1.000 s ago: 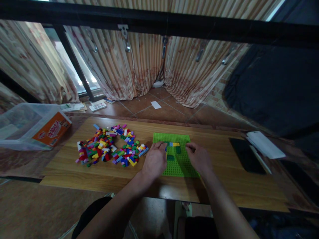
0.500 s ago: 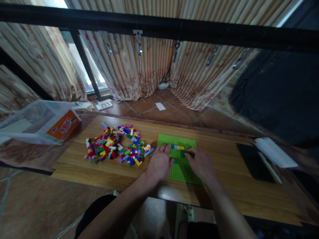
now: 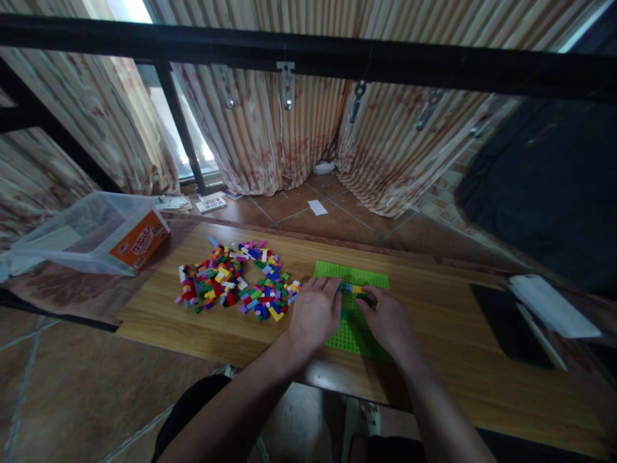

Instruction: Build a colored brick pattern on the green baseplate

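Observation:
A bright green studded baseplate (image 3: 366,276) lies on the wooden table, partly covered by both hands. Across its upper part runs a short row of toy bricks (image 3: 354,289), with blue and yellow ones showing. My left hand (image 3: 314,315) rests over the plate's left side, its fingers bent together at the row's left end; what lies under the fingertips is hidden. From the right, my right hand (image 3: 388,318) pinches a dark green brick (image 3: 369,299) just below the row's yellow end. Shadow makes its outline hard to see.
Left of the plate spreads a loose pile of colourful bricks (image 3: 224,276). A clear plastic bin (image 3: 91,225) with an orange label stands at the far left. On the right lie a black flat device (image 3: 506,321), a pen-like white stick and a white item (image 3: 554,305).
My right hand has shifted slightly up toward the row's yellow end with the dark green brick. My left fingers have closed in around the row's left end. The whole view has swung slightly left.

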Tool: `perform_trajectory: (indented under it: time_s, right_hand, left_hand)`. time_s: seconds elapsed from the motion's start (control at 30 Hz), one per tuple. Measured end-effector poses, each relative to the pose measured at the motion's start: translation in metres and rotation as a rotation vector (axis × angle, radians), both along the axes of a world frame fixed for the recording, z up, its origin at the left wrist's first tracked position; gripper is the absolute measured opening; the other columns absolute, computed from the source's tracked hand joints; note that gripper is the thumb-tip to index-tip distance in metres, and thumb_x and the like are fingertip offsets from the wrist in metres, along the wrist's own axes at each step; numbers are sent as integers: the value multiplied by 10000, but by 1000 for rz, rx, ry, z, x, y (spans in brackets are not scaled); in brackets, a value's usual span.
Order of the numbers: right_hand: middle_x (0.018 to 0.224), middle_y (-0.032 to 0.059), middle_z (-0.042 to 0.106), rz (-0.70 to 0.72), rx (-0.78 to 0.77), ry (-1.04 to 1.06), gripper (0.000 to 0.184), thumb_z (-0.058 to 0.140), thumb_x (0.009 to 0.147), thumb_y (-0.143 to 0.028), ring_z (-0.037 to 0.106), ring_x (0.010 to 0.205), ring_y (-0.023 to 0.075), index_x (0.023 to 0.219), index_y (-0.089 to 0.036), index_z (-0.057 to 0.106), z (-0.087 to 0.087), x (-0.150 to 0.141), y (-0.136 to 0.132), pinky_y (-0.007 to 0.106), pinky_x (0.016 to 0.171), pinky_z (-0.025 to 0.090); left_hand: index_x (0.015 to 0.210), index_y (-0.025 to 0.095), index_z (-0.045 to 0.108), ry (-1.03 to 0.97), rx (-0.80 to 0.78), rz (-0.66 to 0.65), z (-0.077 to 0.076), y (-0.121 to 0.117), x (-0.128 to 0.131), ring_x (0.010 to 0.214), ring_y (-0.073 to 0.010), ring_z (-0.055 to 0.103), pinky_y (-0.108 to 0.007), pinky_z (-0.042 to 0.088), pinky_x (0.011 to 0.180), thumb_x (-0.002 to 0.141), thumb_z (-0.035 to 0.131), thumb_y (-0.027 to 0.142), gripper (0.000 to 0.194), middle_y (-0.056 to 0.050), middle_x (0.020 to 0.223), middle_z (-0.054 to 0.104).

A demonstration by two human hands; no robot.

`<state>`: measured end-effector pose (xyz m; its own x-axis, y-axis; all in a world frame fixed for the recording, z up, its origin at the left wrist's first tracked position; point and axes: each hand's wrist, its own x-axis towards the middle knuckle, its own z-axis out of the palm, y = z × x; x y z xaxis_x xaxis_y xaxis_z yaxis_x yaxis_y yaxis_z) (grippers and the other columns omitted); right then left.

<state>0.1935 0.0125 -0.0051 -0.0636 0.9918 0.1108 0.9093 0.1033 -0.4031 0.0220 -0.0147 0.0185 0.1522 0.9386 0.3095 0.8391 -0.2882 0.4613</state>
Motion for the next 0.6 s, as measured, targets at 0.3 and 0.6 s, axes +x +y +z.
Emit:
perform_trajectory:
  time_s: [0.3, 0.6]
  right_hand:
    - [982, 101, 688, 13, -5, 31, 279, 505, 860, -328, 644, 808, 215, 1032, -172, 659, 0, 2, 0, 342, 768, 472]
    - [964, 90, 687, -98, 72, 98, 283, 489, 861, -351, 617, 739, 203, 985, -170, 668, 10, -5, 3, 338, 731, 456]
  left_hand:
    - [1061, 133, 649, 82, -169, 128, 19, 16, -64, 958, -230, 618, -326, 460, 878, 776, 601, 276, 323, -102, 999, 684]
    - [782, 167, 686, -42, -337, 100, 20, 15, -77, 645, -131, 577, -229, 367, 596, 850, 487, 228, 219, -27, 718, 666]
